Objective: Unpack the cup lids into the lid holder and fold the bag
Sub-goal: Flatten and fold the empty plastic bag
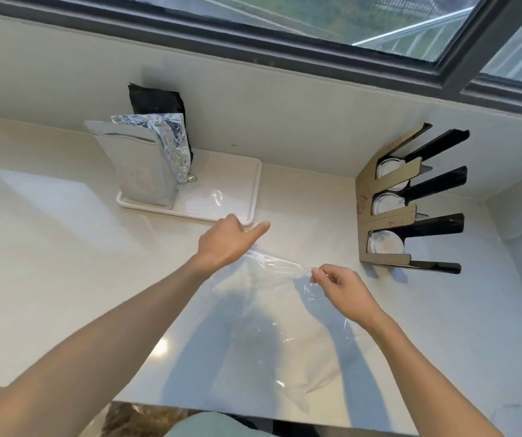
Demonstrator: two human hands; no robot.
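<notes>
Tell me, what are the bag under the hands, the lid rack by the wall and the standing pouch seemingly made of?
The bag: thin clear plastic film, glossy, crinkled, counter showing through. The lid holder: looks like brown cardboard, matte, with glossy black dividers, probably plastic. The pouch: apparently metallic foil, silver, creased and reflective.

Pale counter (48, 247) bears tray (237, 197), clear bag (269, 326), lid holder (379, 203).

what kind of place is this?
Probably a cafe or drinks prep counter: a lid holder stocked with cup lids stands by the wall, and foil pouches sit on a white tray under a window.
</notes>
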